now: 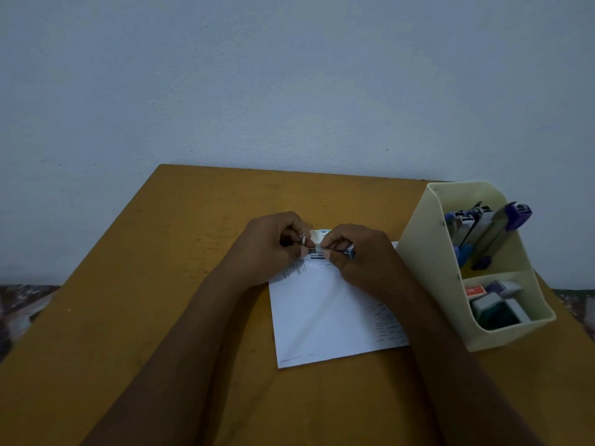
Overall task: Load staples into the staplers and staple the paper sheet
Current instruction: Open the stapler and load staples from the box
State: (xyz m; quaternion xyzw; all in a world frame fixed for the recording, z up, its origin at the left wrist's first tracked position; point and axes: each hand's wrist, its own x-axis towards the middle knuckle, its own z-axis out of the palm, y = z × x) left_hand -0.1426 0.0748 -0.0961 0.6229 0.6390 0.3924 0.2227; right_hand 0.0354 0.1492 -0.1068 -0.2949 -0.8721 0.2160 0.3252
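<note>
A white printed paper sheet (325, 313) lies on the yellow-brown table (180, 284). Above its far edge both hands meet around a small pale staple box (318, 237). My right hand (357, 255) grips the box with curled fingers. My left hand (273, 246) pinches something small and metallic at the box's open end; what it is stays too small to tell. Most of the box is hidden by the fingers. Two staplers (489, 233), with blue and purple parts, stand upright in a cream organiser at the right.
The cream plastic organiser (428, 252) stands at the table's right edge, touching the sheet's corner. Its front pocket holds several small boxes (495, 300). A pale wall runs behind the table. The table's left half is bare wood, and patterned floor shows at both sides.
</note>
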